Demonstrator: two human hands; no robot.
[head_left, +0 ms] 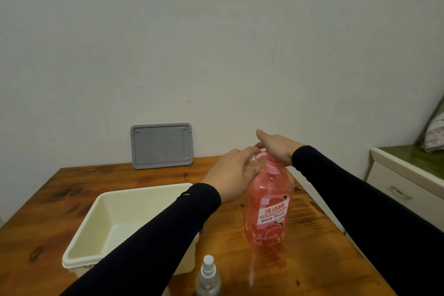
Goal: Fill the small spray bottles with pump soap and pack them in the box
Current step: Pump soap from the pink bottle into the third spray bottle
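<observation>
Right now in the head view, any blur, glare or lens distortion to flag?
Head view: soft and dim overall; left hand blurs over a small clear bottle at the pink pump bottle spout; glare streak on the table in front of it; wide-angle bend at the edges, see the drawer unit; spray bottle cropped at the bottom.

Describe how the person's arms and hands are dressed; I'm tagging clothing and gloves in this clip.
Both arms wear long, close-fitting black sleeves that end at the wrists. The left sleeve has a small hole near its cuff; the right sleeve shows no marking. The left hand and right hand are bare: no gloves, and no rings, watch or bracelet can be seen.
</observation>
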